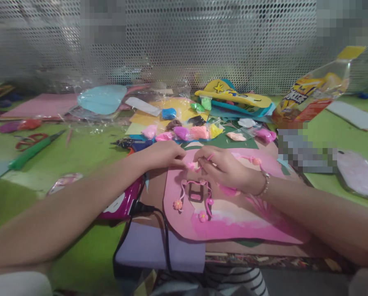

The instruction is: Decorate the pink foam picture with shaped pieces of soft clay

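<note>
A pink cut-out board [178,222] decorated with a modelled window frame [196,192], wavy pink strands and small flowers [203,216] lies in front of me. Over its upper part, my right hand [222,166] pinches a thin pink clay strand [211,157], whose end sticks up past the fingers. My left hand [168,154] is closed at the board's upper left edge, its fingertips beside a small pink clay piece [190,165]. Whether those left fingertips grip the piece, I cannot make out.
Several bagged clay lumps [181,132] lie behind the board. A leaning plastic bottle [313,94] and a phone [359,174] are at the right. Scissors [31,141] and a green cutter [32,154] lie left. A black cable [165,226] runs beside the board's left edge.
</note>
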A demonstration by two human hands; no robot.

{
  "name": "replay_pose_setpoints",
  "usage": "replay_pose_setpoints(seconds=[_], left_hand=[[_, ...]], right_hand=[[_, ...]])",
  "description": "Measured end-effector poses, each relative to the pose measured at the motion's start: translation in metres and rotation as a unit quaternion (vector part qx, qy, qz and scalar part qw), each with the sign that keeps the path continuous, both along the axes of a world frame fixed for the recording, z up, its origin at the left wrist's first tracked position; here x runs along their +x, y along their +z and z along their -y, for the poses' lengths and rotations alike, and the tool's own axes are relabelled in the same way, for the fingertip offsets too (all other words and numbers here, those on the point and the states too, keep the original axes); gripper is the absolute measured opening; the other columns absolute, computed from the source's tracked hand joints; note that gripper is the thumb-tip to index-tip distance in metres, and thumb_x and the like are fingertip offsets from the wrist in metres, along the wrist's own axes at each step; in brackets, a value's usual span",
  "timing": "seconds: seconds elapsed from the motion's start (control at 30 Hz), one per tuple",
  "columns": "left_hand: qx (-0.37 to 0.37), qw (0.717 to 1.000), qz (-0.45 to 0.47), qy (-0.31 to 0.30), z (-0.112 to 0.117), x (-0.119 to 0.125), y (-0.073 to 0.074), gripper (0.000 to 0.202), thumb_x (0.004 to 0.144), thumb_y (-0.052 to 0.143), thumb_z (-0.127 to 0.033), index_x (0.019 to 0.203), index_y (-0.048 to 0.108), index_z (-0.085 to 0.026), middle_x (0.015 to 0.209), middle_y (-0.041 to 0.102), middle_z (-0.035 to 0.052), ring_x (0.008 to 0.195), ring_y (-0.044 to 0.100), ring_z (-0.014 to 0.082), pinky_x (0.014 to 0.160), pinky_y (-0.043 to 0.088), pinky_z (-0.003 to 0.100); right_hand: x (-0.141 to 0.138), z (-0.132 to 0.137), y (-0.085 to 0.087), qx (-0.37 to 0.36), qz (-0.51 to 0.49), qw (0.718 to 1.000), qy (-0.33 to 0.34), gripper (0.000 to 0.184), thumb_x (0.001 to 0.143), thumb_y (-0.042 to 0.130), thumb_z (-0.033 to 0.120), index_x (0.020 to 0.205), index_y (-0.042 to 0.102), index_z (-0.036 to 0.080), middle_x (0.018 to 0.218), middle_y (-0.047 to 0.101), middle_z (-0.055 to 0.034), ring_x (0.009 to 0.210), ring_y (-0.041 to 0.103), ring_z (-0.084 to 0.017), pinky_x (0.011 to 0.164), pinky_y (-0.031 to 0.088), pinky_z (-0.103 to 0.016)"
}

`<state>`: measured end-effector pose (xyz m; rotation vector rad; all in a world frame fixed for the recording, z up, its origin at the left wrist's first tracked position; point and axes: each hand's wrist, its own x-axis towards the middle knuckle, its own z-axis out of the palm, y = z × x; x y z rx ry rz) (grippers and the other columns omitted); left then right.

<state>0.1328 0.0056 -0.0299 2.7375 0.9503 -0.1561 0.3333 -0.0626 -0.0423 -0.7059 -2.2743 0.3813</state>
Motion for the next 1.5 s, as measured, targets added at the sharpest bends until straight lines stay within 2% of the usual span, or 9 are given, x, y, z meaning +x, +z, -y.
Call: replay_pose_setpoints(seconds=[0.23, 0.37, 0.47, 0.73, 0.93, 1.03, 1.13, 1.37, 1.5], left_hand=[[0.068, 0.997, -0.037, -0.029, 0.003, 0.002, 0.001, 0.023, 0.084, 0.054, -0.033, 0.071, 0.065, -0.018, 0.067, 0.062, 0.001, 0.061, 0.054, 0.0121, 0.053, 0.026, 0.024], [0.095, 0.993, -0.065, -0.025, 0.007, 0.004, 0.001, 0.031, 0.086, 0.051, -0.041, 0.069, 0.064, -0.018, 0.068, 0.063, 0.0022, 0.06, 0.055, 0.0138, 0.052, 0.026, 0.025], [0.117, 0.989, -0.091, -0.027, 0.008, 0.005, 0.0, 0.038, 0.088, 0.046, -0.048, 0.076, 0.065, -0.019, 0.073, 0.066, 0.0045, 0.065, 0.058, 0.0162, 0.052, 0.027, 0.026], [0.135, 0.98, -0.14, -0.033, 0.016, 0.013, 0.003, 0.035, 0.091, 0.043, -0.043, 0.088, 0.068, -0.018, 0.08, 0.069, 0.008, 0.075, 0.061, 0.02, 0.059, 0.033, 0.027], [0.087, 0.993, -0.068, -0.051, 0.01, -0.003, 0.008, 0.029, 0.091, 0.042, -0.037, 0.084, 0.064, -0.02, 0.076, 0.065, 0.003, 0.067, 0.058, 0.0148, 0.056, 0.032, 0.025], [0.093, 0.994, -0.018, -0.048, 0.012, -0.013, 0.016, 0.024, 0.088, 0.044, -0.028, 0.103, 0.062, -0.021, 0.081, 0.066, 0.0026, 0.069, 0.059, 0.0146, 0.056, 0.033, 0.024], [0.083, 0.993, -0.002, -0.08, 0.019, -0.017, 0.023, 0.037, 0.085, 0.046, -0.022, 0.12, 0.057, -0.028, 0.087, 0.068, 0.0011, 0.074, 0.06, 0.0148, 0.059, 0.035, 0.024], [0.134, 0.979, -0.071, -0.137, 0.029, -0.014, 0.019, 0.025, 0.085, 0.045, -0.021, 0.096, 0.068, -0.026, 0.067, 0.064, 0.0011, 0.057, 0.055, 0.0148, 0.051, 0.028, 0.027], [0.165, 0.97, -0.106, -0.144, 0.032, -0.012, 0.018, 0.025, 0.088, 0.042, -0.022, 0.096, 0.066, -0.024, 0.066, 0.064, 0.0014, 0.056, 0.054, 0.014, 0.049, 0.025, 0.028]], right_hand=[[0.001, 0.001, 0.001, -0.014, 0.0, 1.0, -0.011, 0.015, 0.086, 0.039, 0.006, 0.085, 0.05, 0.017, 0.078, 0.056, -0.0024, 0.071, 0.052, -0.012, 0.064, 0.041, -0.024], [0.001, 0.001, 0.002, -0.005, 0.001, 1.0, -0.007, 0.014, 0.087, 0.04, 0.006, 0.087, 0.051, 0.016, 0.077, 0.055, -0.0027, 0.071, 0.051, -0.012, 0.064, 0.041, -0.024], [0.001, 0.0, 0.001, -0.012, 0.003, 1.0, -0.007, 0.015, 0.086, 0.039, 0.006, 0.087, 0.05, 0.016, 0.078, 0.055, -0.0023, 0.071, 0.051, -0.011, 0.064, 0.041, -0.024], [0.001, -0.001, 0.0, -0.002, 0.006, 1.0, -0.006, 0.015, 0.087, 0.039, 0.007, 0.085, 0.049, 0.017, 0.078, 0.056, -0.0024, 0.071, 0.052, -0.011, 0.063, 0.041, -0.024], [0.001, 0.0, 0.0, -0.005, -0.002, 1.0, -0.011, 0.015, 0.087, 0.04, 0.006, 0.084, 0.05, 0.017, 0.079, 0.057, -0.0023, 0.073, 0.052, -0.011, 0.065, 0.042, -0.024], [0.001, 0.0, 0.001, -0.013, -0.011, 1.0, -0.014, 0.015, 0.088, 0.04, 0.007, 0.085, 0.051, 0.017, 0.081, 0.058, -0.0025, 0.074, 0.052, -0.012, 0.066, 0.042, -0.025], [0.001, 0.0, 0.001, -0.015, -0.01, 1.0, -0.006, 0.015, 0.088, 0.039, 0.007, 0.085, 0.051, 0.016, 0.08, 0.057, -0.0029, 0.074, 0.052, -0.011, 0.066, 0.041, -0.024], [0.002, -0.001, 0.001, -0.026, -0.008, 1.0, 0.01, 0.015, 0.088, 0.037, 0.008, 0.087, 0.049, 0.017, 0.081, 0.055, -0.0034, 0.075, 0.051, -0.012, 0.067, 0.041, -0.025], [0.002, -0.002, 0.001, -0.02, -0.005, 1.0, 0.017, 0.015, 0.088, 0.037, 0.008, 0.086, 0.047, 0.018, 0.079, 0.055, -0.0026, 0.072, 0.05, -0.012, 0.064, 0.041, -0.025]])
